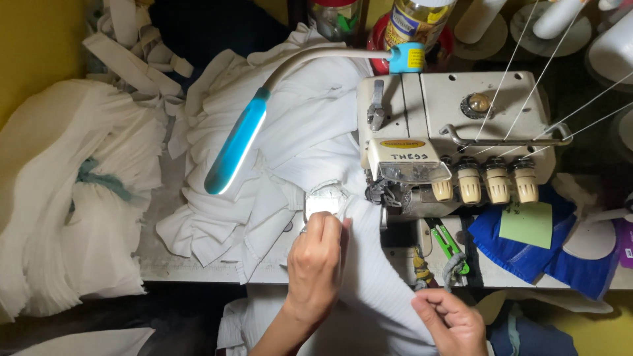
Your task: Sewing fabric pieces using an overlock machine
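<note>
Dim scene; lamp (234,153) glare bleaches white fabric (324,203) near needle; corners dark, edges slightly soft.

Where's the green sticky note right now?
In the head view, the green note lies at the right on blue fabric, just below the sewing machine's cream tension knobs.
</note>
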